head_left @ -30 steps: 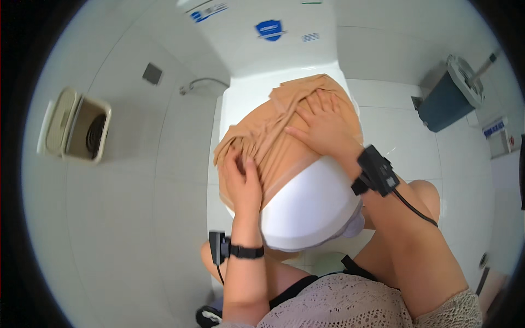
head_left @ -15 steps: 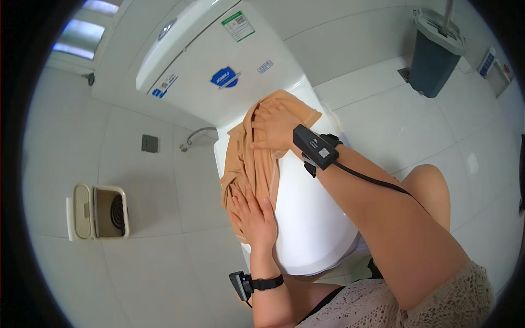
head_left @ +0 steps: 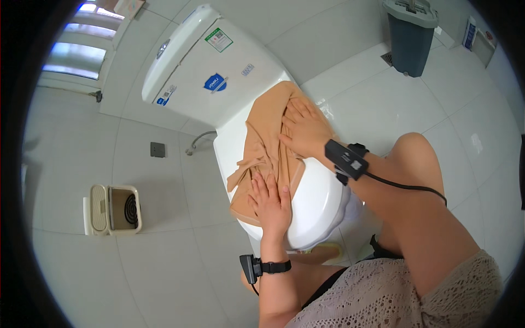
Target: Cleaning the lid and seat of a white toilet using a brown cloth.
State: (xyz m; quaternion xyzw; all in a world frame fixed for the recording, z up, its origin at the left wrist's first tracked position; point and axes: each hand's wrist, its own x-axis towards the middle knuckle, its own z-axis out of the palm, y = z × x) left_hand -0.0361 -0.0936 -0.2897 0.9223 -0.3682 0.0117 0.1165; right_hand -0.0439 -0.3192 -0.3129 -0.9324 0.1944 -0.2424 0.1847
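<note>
A tan cloth [head_left: 265, 123] lies bunched and creased across the white closed toilet lid [head_left: 314, 191]. My left hand [head_left: 272, 205] rests flat on its near part, fingers spread. Farther up and to the right, my right hand [head_left: 306, 131] presses on the cloth with its fingers outstretched, close to the lid's right side. Folds run between the two hands. Each wrist carries a strapped black device; the right one [head_left: 346, 159] trails a cable along the forearm.
Behind the lid rises the white toilet tank [head_left: 240, 49] with stickers. A water hose [head_left: 201, 139] runs to the wall on the left. Beyond stand an open beige bin-like box [head_left: 98, 210] and a wall plate [head_left: 157, 150]. At far right is a grey mop bucket [head_left: 409, 44].
My right hand has shifted right and slightly down, drawing the cloth toward the lid's right side. My left hand has moved a little right and up. The view has tilted somewhat.
</note>
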